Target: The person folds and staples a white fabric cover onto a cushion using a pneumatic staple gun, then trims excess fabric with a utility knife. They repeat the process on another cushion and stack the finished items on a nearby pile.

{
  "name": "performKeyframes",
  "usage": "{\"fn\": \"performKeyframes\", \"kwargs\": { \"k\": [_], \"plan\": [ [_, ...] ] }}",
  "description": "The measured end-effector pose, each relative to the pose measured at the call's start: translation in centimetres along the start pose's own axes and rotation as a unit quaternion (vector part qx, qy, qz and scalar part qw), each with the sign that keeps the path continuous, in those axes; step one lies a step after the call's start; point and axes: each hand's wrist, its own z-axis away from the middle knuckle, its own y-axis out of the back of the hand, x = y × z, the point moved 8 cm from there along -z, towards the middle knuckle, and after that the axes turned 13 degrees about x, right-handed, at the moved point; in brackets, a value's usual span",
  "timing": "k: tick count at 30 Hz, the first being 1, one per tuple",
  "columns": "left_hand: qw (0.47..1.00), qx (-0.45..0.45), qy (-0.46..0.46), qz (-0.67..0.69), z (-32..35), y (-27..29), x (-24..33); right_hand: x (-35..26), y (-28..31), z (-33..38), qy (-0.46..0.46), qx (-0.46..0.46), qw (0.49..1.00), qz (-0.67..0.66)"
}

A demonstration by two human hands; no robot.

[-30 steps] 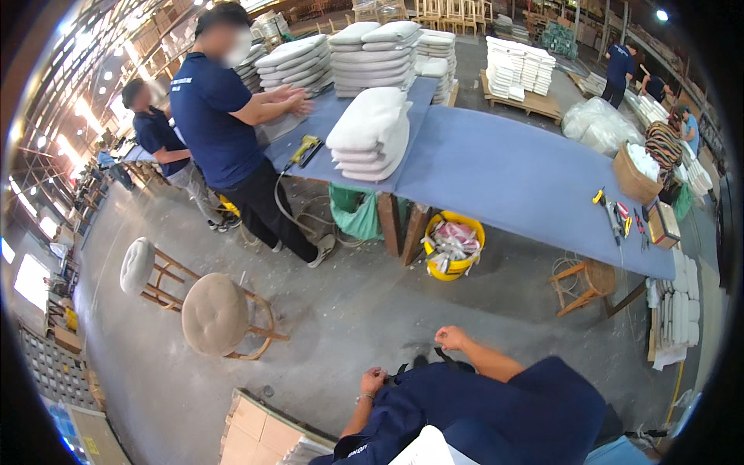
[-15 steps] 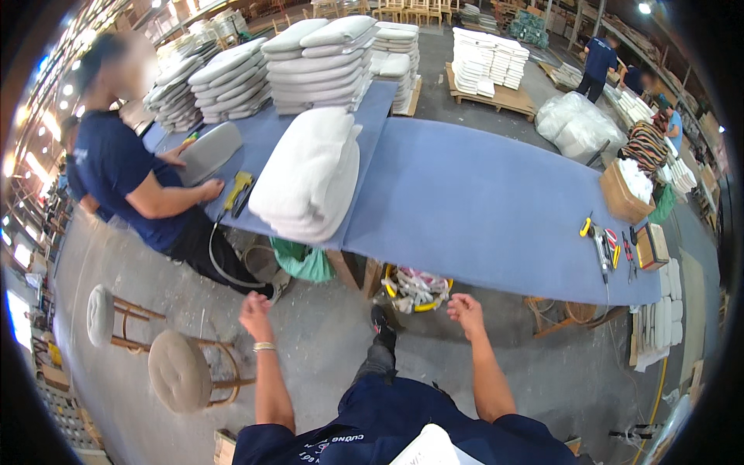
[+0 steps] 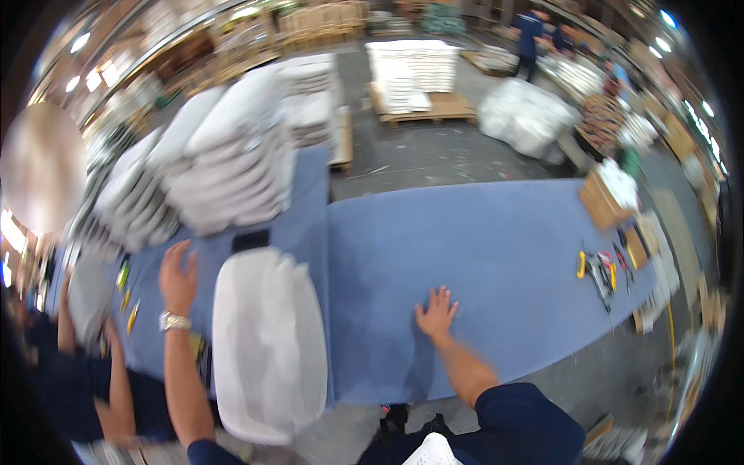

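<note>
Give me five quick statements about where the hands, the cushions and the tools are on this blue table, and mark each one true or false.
1. The right hand lies flat on the blue table. True.
2. The left hand grips a yellow tool. False: it is open with fingers spread, beside the white cushion, and holds nothing.
3. A wristwatch sits on the left wrist. True.
4. The hand tools lie right beside the right hand. False: they lie far off, near the table's right end.
5. The stack of white cushions stands on the floor. False: it rests on the table's left part.
</note>
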Motion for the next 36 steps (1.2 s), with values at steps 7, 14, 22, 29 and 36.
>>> {"fn": "performKeyframes", "kwargs": {
  "k": [7,14,22,29,36],
  "plan": [
    [0.947,-0.008,-0.157,-0.28,-19.4,-13.6,-12.7,-3.2,0.4,-0.5,-0.017,0.004,0.999,0.047],
    [0.928,-0.054,-0.146,-0.34,-25.2,-24.4,-9.9,-2.3,1.1,0.3,-0.065,-0.07,0.991,0.092],
    [0.994,-0.052,-0.099,-0.014,-25.7,-24.5,-13.4,-2.9,0.8,-0.1,-0.048,-0.083,0.99,0.108],
    [0.998,-0.016,-0.053,-0.004,-26.2,-24.3,-17.9,-3.2,1.0,-0.3,-0.045,-0.069,0.993,0.088],
    [0.984,0.122,-0.115,-0.064,-31.9,-13.8,2.9,-2.1,2.0,0.3,-0.054,-0.042,0.995,0.068]
  ]
}}
